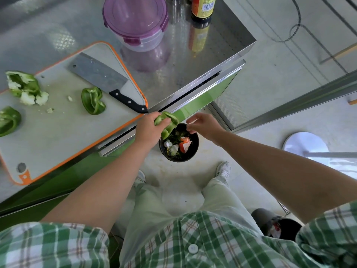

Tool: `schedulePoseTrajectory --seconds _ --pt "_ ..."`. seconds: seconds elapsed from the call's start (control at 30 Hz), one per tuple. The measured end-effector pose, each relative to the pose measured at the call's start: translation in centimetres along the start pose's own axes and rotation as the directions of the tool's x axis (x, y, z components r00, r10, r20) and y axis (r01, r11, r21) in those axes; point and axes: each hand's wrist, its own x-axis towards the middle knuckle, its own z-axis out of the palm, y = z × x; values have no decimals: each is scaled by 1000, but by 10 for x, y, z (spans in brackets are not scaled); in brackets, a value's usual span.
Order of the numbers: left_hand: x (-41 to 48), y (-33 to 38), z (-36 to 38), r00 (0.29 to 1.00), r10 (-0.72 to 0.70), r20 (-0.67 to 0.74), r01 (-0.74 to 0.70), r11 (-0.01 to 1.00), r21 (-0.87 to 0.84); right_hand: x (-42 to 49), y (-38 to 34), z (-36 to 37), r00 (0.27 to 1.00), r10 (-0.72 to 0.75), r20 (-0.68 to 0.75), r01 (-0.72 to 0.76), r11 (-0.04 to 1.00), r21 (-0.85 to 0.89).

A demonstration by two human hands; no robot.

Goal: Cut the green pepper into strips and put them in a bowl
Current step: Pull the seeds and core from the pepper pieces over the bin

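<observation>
Lying on the orange-edged cutting board at the far left are a curved pepper piece and, above it, the torn pepper core with white pith showing. Further right on the board sits a second pepper piece. Beside it a cleaver lies flat, its black handle toward the board's near corner.

Behind the board, on the steel worktop, stands a clear container with a purple clip-on lid. Right of it is a dark sauce bottle with a yellow and red label — a barcode shows, but the writing is too small to read.

Past the worktop's edge the left hand has its grip clamped on a green pepper section, thumb across it, held out over a black bin on the floor. The bin holds green, white and orange-red scraps. Just right, the right hand hovers above the bin's rim, apart from the pepper, fingers bent — whether its grip pinches anything I cannot tell. White shoes, pale trousers and a green checked shirt show below.
</observation>
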Motion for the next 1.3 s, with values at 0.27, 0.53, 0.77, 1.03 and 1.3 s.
schedulePoseTrajectory --seconds 0.27,0.53,0.77,1.03,1.3 --pt "-1 5 -2 981 -56 185 100 966 -239 -1 -20 14 980 -196 39 197 980 -20" --pt "-4 4 -2 974 -89 208 157 927 -340 6 -22 17 988 -129 85 134 990 -49" --pt "-5 0 -2 975 -72 208 137 937 -322 10 -24 14 985 -65 160 74 996 -47" --pt "-2 5 -4 988 42 150 -20 990 -141 9 -29 21 987 133 93 -154 947 281" --pt "4 10 0 995 91 38 -89 994 -61 8 -25 14 957 222 186 -289 775 562"
